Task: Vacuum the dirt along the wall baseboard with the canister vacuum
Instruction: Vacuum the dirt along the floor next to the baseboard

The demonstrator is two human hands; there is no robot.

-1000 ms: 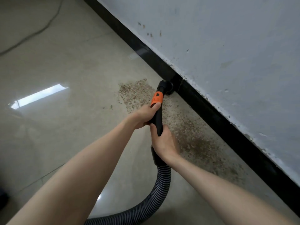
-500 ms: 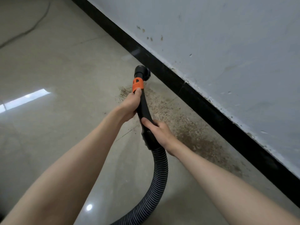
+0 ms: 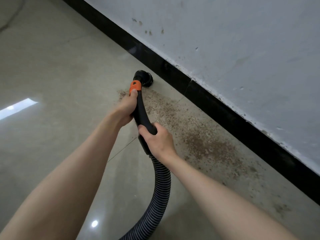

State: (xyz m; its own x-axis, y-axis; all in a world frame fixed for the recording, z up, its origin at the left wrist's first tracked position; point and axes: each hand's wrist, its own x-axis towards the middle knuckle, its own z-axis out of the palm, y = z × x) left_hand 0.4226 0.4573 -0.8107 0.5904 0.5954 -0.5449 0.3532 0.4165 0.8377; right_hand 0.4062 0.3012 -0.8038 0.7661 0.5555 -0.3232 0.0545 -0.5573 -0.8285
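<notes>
Both hands, left [image 3: 127,108] and right [image 3: 158,138], clench wand [image 3: 141,110]; nozzle [image 3: 144,78] near baseboard [image 3: 216,108].
Risk: nozzle overshoots dirt [image 3: 204,144], leaving it behind.

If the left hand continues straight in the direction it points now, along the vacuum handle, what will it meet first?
Probably the orange collar its thumb already touches, then the round nozzle; beyond that the black baseboard, though depth is unclear.
</notes>
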